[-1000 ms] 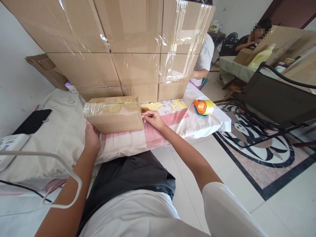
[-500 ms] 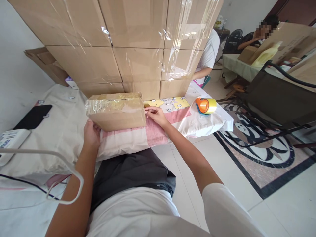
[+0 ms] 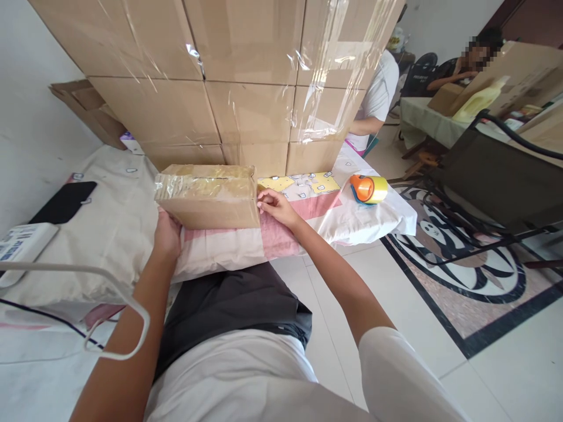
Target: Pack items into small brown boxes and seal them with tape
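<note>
A small taped cardboard box (image 3: 215, 210) stands on the cloth-covered table, with shiny clear tape running along its top. At its lower left corner, my left hand (image 3: 168, 233) is closed on the box, its fingertips partly hidden behind the cardboard. My right hand (image 3: 278, 208) is at the right end, fingers bent and pinched together against the edge there. Whether a bit of tape lies between those fingers is too small to tell. An orange tape dispenser (image 3: 368, 189) with a yellow roll lies on the cloth, right of my right hand.
A tall stack of taped cartons (image 3: 250, 111) rises directly behind the box. A black phone-like slab (image 3: 64, 202) and a white power strip (image 3: 29, 246) lie left. A white cable (image 3: 127, 299) crosses near my left forearm. Two people and a dark chair (image 3: 488, 158) are beyond.
The box's near bottom edge looks slightly higher, and my left hand has shifted a little rightward at its corner. My right hand stays at the right end. The camera view has shifted slightly.
</note>
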`<state>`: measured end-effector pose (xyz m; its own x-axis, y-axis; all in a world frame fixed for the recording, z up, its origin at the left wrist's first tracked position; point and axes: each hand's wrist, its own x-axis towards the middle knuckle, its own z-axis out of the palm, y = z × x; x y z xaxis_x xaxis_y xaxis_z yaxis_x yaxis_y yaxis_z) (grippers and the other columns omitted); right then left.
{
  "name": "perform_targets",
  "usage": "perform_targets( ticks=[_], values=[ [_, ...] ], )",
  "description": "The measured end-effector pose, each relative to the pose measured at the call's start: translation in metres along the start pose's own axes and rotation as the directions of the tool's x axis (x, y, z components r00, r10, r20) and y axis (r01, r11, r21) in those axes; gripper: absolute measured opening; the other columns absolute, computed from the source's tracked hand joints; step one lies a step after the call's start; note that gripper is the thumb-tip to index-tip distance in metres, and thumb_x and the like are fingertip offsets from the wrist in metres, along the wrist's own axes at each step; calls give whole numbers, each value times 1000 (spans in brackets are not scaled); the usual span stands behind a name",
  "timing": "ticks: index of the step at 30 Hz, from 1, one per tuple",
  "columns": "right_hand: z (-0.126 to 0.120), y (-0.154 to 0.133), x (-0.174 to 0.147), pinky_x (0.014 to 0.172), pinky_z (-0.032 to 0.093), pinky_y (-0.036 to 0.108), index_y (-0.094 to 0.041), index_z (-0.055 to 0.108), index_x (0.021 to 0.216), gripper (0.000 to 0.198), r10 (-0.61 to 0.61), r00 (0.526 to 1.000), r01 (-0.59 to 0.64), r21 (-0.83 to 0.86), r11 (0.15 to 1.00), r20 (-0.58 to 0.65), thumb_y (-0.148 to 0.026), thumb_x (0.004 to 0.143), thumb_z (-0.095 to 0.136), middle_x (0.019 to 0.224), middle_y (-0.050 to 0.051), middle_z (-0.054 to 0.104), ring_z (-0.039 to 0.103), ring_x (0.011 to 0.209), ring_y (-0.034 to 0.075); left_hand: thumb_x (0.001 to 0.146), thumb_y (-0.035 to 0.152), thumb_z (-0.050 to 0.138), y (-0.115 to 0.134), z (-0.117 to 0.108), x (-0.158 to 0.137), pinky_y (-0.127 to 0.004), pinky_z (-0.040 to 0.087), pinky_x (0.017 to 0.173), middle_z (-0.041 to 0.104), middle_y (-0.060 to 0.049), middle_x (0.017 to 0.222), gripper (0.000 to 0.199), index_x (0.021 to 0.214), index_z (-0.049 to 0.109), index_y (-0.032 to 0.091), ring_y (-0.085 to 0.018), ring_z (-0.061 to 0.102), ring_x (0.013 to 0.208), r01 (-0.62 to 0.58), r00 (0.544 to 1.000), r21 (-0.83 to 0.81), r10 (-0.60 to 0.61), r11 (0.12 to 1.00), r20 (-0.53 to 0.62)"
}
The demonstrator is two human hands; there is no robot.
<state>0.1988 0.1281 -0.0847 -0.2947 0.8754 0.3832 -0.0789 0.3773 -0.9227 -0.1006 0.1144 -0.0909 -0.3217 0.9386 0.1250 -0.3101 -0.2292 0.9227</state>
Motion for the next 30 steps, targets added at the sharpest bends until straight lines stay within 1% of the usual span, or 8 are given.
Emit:
perform_targets(
  ticks=[4, 6, 8, 11, 16, 21, 27, 30],
  values=[
    [-5, -5, -3, 90, 53, 34, -22, 63, 111, 59, -44, 989, 16, -190, 982, -144, -68, 76, 73, 112, 8, 67, 64, 99, 20, 104, 48, 42, 1, 1, 2, -27, 43, 112, 71, -9, 126, 43, 117, 67, 16, -16, 60, 125, 22, 998, -12, -23, 1000, -67],
    [-8, -8, -5, 106, 47, 39, -25, 53, 139, 81, -85, 983, 43, -242, 969, -163, -73, 76, 70, 148, 13, 49, 53, 128, 26, 100, 48, 48, 1, 2, 3, -28, 47, 108, 73, -7, 123, 39, 114, 69, 18, -17, 62, 123, 27, 998, -10, -27, 1000, -63],
    [-9, -10, -7, 118, 36, 45, -29, 33, 156, 103, -85, 995, 70, -248, 966, -53, -77, 73, 70, 164, 12, 30, 35, 146, 30, 99, 49, 50, 0, 1, 3, -31, 47, 110, 73, -6, 124, 37, 115, 69, 20, -19, 61, 125, 28, 998, -9, -29, 1000, -60],
    [-7, -13, -10, 125, 21, 50, -30, 11, 164, 127, -69, 993, 96, -324, 941, 93, -73, 66, 79, 167, 13, 21, 21, 154, 32, 100, 48, 49, -1, -3, 4, -37, 45, 114, 73, -5, 122, 35, 112, 70, 22, -21, 59, 128, 37, 997, -14, -37, 999, -67],
    [5, -30, -30, 122, 29, 54, -27, -19, 161, 143, -22, 1000, 21, -443, 896, 3, -60, 68, 85, 164, 18, 21, 27, 151, 34, 96, 45, 60, -3, -14, 3, -37, 53, 104, 76, -6, 107, 26, 100, 71, 22, -25, 66, 118, 30, 999, 6, -30, 1000, 11],
    [23, -48, -49, 128, 9, 54, -34, -19, 160, 134, 29, 1000, -29, -510, 859, -8, -53, 75, 82, 171, 8, -3, -7, 159, 32, 84, 38, 73, -4, -19, 1, -34, 59, 85, 75, -6, 90, 17, 87, 68, 22, -23, 72, 91, 19, 999, 30, -21, 999, 41],
    [46, -66, -54, 128, 3, 56, -35, -24, 158, 129, -16, 999, -5, -497, 868, -38, -53, 80, 77, 171, 2, -13, -9, 158, 32, 75, 20, 66, 6, -16, -3, -25, 53, 60, 66, 2, 64, 3, 76, 63, 20, -13, 61, 58, 24, 999, -22, -25, 999, -45],
    [50, -77, -63, 127, 6, 59, -31, -27, 158, 132, -31, 995, -19, -473, 881, -97, -56, 79, 77, 172, 7, -3, 1, 158, 35, 72, 20, 67, 15, -18, -9, -22, 47, 53, 63, 4, 62, 7, 76, 62, 19, -10, 54, 52, 27, 999, -2, -27, 1000, -27]
  ],
)
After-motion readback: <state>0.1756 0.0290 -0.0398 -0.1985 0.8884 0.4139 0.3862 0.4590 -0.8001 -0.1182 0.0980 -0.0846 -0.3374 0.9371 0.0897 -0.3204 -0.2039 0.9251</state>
